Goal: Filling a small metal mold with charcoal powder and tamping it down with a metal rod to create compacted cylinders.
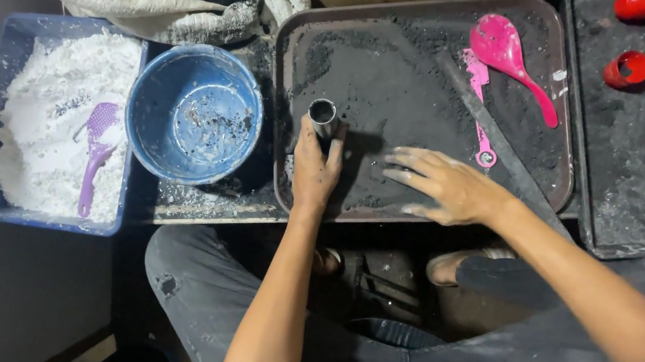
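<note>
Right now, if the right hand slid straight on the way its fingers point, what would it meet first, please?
Its fingers point left across the dark tray, so the right hand would probably meet the left hand, which holds the metal tube, though depth is unclear.

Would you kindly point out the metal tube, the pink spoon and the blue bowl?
metal tube [322, 113], head view, on its open top rim.
pink spoon [496, 42], head view, on its scoop.
blue bowl [194, 114], head view, on its inner bottom.
</note>
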